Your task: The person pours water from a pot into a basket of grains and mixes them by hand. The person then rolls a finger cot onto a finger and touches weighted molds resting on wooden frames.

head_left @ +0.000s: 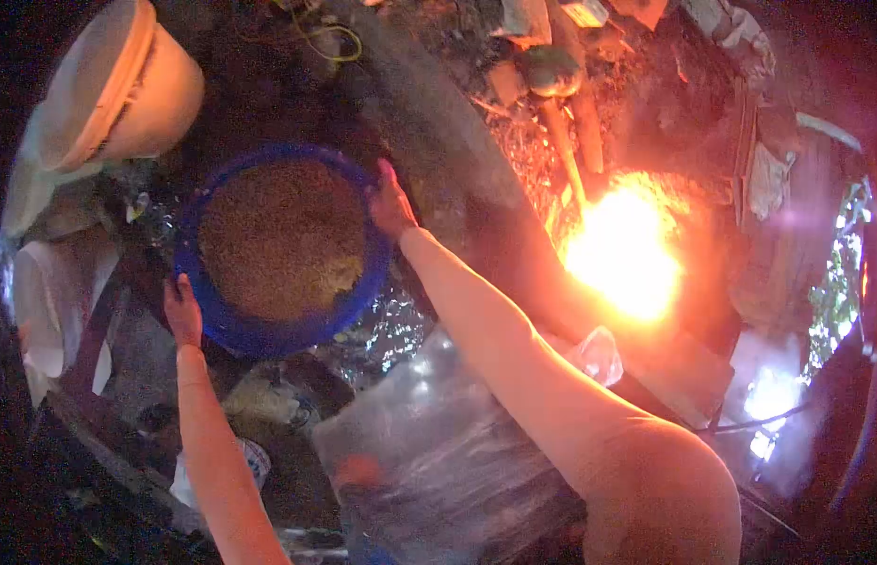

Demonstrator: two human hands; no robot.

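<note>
Both my arms reach out to a round blue basin (255,337) filled with brownish grain (278,235). At its lower left side, my left hand (182,311) grips the rim, with the thumb up against the edge. My right hand (391,204) holds the opposite rim at the upper right, its fingers partly hidden by the basin's edge. A lighter, yellowish patch of grain shows near the lower right of the heap. The view is dark, and I cannot make out what kind of grain it is.
An open fire (627,259) burns brightly to the right, with sticks (566,155) running into it. A large white bucket (142,94) leans at the upper left. A wide board or sheet (438,452) lies below the basin. A small printed tub (255,461) stands beside my left forearm.
</note>
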